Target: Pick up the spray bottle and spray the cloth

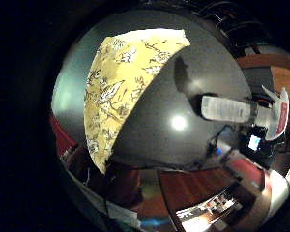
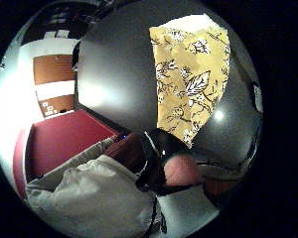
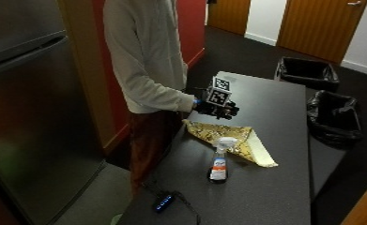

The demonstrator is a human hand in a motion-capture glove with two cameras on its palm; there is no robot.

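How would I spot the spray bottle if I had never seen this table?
Find the long dark table beside the person. On it lies a folded yellow patterned cloth; the spray bottle stands upright just beside it. It is the only upright thing there: clear, white trigger head, orange label.

Nothing readable anywhere. The spray bottle (image 3: 218, 166) on the desk (image 3: 277, 187) carries a label, orange and blue, but its lettering is too small to make out.

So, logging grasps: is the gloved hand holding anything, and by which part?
Nothing: the gloved right hand hovers above the table; the white-capped spray bottle stands untouched.
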